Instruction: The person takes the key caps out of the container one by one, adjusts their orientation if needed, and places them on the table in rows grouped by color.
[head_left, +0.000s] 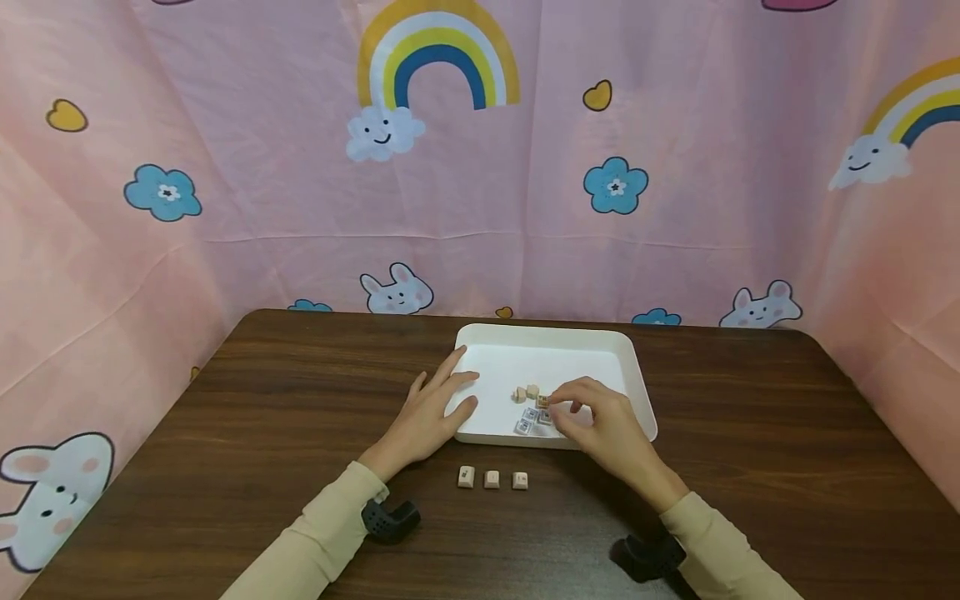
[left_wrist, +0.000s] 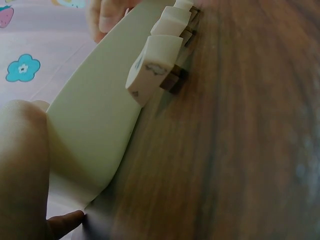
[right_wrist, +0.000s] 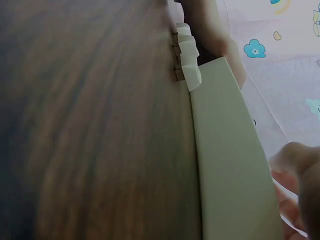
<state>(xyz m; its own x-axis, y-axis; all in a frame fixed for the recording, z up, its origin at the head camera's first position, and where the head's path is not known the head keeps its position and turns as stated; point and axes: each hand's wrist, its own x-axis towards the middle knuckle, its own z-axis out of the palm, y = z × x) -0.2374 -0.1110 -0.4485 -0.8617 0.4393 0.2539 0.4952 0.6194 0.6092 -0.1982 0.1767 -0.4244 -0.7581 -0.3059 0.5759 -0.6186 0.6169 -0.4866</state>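
My left hand has its fingers spread over the left rim of a white tray. Inside the tray, the thumb and index finger of my right hand are bent close together at a small keycap; whether they pinch it cannot be seen. Several more keycaps lie beside those fingertips, among them a grey-white one and a beige one. In front of the tray, three keycaps stand in a spaced row on the table: left, middle and right.
A dark brown wooden table holds everything. Behind it and along both sides hangs a pink patterned cloth. In the left wrist view the row of keycaps stands near the outer wall of the tray.
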